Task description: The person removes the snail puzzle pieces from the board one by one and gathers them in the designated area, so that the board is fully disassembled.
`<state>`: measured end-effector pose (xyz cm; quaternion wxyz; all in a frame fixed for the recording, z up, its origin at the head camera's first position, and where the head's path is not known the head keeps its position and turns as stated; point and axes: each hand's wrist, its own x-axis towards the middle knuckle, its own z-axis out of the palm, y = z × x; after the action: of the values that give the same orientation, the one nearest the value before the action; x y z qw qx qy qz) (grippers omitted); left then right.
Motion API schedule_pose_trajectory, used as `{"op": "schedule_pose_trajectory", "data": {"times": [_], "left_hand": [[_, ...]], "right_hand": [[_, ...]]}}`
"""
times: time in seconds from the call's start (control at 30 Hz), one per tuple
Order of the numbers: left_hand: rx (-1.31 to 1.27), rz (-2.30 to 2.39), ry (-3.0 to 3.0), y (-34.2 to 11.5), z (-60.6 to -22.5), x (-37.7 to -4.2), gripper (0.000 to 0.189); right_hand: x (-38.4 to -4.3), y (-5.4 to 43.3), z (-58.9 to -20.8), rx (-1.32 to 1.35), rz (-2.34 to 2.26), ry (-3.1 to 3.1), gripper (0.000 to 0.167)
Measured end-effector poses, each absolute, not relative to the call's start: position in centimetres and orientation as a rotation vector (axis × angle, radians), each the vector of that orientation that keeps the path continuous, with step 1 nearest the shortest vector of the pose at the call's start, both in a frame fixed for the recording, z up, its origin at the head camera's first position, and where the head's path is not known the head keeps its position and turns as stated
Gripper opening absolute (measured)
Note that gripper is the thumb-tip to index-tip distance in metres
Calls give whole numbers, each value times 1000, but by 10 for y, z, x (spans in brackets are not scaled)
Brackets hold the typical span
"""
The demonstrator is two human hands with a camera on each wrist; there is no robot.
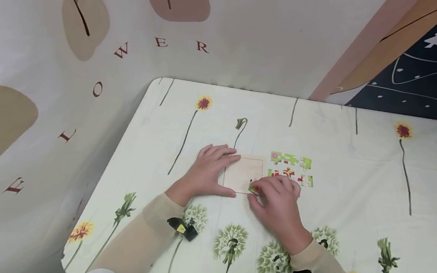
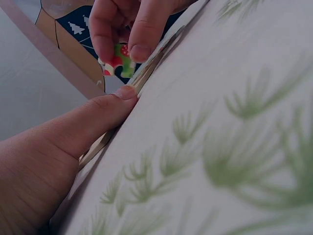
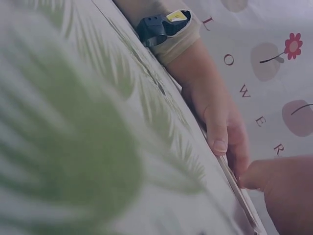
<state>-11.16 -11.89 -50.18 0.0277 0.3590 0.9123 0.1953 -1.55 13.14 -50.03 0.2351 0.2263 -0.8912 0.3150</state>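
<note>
A shallow wooden puzzle tray [image 1: 243, 173] lies flat on the cloth. My left hand [image 1: 215, 169] holds it at the left side, fingers along the far edge and thumb at the near edge; in the left wrist view that thumb [image 2: 105, 115] touches the tray's rim. My right hand [image 1: 277, 202] pinches a small jigsaw piece [image 1: 254, 188] at the tray's near right corner. Green, red and white show on this piece [image 2: 120, 61] in the left wrist view. In the right wrist view, the right hand [image 3: 288, 191] hides the piece.
Several loose jigsaw pieces [image 1: 290, 159] lie in two rows just right of the tray, the nearer row partly behind my right hand. A flower-printed cloth [image 1: 355, 179] covers the table. Beyond its far edge hangs a printed backdrop [image 1: 249, 57].
</note>
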Motion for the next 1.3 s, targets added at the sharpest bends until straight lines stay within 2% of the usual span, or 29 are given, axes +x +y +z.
{"op": "schedule_pose_trajectory", "data": {"times": [0.23,0.57,0.73,1.07,1.3], "left_hand": [[1116,596,2823,-117,-500,-112,110],[1099,617,2809,-116,-501,-108,110],[1102,607,2812,-117,-501,-109,110],[1087,616,2813,-119,-501,-109,109],[1095,636,2813,-119,-499,-109,108]], "right_hand": [[-11,150,-497,580,1010,-2348,22],[7,216,-504,234,1095,-2452,33],[18,237,-501,127,1109,-2517,32],[19,247,-502,177,1026,-2545,31],[17,244,-502,78,1071,-2570,28]]}}
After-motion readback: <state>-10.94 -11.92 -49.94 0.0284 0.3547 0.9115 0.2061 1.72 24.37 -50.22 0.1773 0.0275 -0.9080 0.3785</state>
